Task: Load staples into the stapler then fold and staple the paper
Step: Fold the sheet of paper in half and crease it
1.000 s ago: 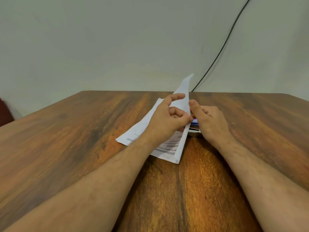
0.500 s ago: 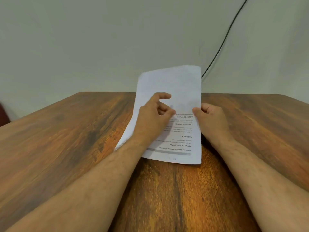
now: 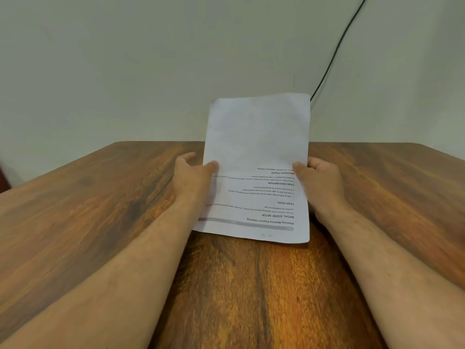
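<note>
A white printed sheet of paper [image 3: 256,152] is held up over the wooden table [image 3: 100,202], text upside down to me, its far half rising in front of the wall. My left hand [image 3: 192,176] grips its left edge, thumb on the front face. My right hand [image 3: 318,183] grips its right edge at about the same height. The paper's near edge hangs just above the tabletop. The stapler is hidden behind the paper and my hands.
A black cable [image 3: 337,46] runs down the pale wall to the table's far edge behind the paper. A dark red object [image 3: 3,180] shows at the far left edge. The table's far edge meets the wall.
The paper went from lying tilted and edge-on over the stapler to being lifted flat and facing me. My hands moved apart to its two side edges, and the stapler dropped out of sight.
</note>
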